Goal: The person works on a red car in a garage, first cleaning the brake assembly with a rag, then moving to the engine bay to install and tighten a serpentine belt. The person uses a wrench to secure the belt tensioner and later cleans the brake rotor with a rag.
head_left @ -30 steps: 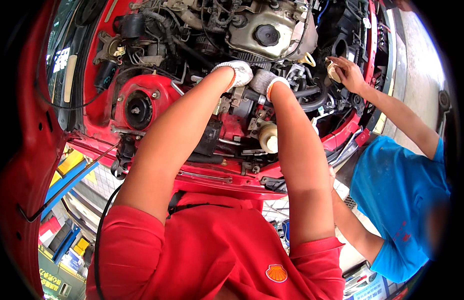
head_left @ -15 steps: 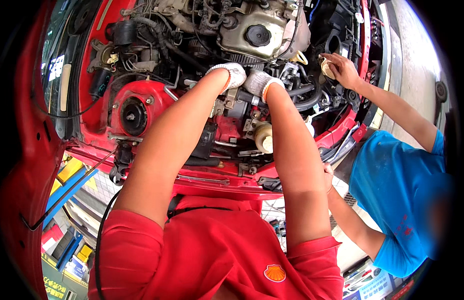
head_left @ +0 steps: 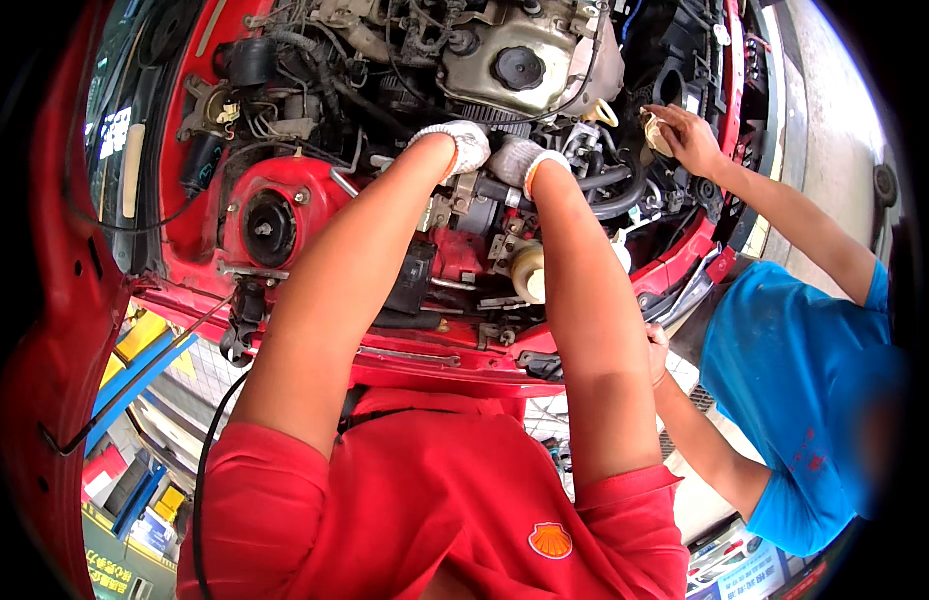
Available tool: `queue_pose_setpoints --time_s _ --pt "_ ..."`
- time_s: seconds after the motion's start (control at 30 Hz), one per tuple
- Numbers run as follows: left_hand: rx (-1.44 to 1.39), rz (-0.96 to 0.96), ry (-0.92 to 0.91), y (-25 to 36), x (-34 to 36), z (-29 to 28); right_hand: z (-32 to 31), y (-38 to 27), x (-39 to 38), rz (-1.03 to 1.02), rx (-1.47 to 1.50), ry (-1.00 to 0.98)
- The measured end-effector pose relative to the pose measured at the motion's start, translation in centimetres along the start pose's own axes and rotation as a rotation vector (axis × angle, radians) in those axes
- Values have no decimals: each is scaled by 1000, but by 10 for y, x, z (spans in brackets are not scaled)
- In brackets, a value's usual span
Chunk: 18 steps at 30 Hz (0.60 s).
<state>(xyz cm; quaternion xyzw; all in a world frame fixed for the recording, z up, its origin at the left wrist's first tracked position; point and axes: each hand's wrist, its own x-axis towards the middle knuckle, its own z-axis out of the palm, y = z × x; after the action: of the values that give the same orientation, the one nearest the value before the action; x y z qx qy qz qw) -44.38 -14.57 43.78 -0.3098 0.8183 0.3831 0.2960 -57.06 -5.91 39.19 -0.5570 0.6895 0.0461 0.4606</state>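
Note:
Both my hands wear white knit gloves and reach down into a red car's engine bay. My left hand (head_left: 465, 146) is beside the timing belt area, below the metal engine cover (head_left: 557, 62) with its black oil filler cap (head_left: 519, 69). Close to it, my right hand (head_left: 523, 164) dips in just above a black hose with a clamp (head_left: 501, 194). The fingers of both hands are hidden among the engine parts, so what they touch or hold does not show. A cream-coloured fluid reservoir (head_left: 530, 274) sits beside my right forearm.
A co-worker in a blue shirt (head_left: 775, 370) leans in from the right, one hand (head_left: 693, 142) holding a pale crumpled thing (head_left: 656, 134). The red strut tower (head_left: 275, 222) is at left. A thin prop rod (head_left: 135, 380) slants at lower left. A radiator hose (head_left: 625, 200) curves rightward.

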Motion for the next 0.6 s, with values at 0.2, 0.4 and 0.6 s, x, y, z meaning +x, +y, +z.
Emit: queue_pose_setpoints --time_s 0.2,0.4,0.6 --pt "-152 42 -2 -2 -19 7 -13 11 8 -365 -755 -341" --pt "347 85 284 29 -158 -15 -73 -52 -245 -261 539 852" --pt "332 28 -30 44 -298 1 6 -90 -368 -581 1114 1095"
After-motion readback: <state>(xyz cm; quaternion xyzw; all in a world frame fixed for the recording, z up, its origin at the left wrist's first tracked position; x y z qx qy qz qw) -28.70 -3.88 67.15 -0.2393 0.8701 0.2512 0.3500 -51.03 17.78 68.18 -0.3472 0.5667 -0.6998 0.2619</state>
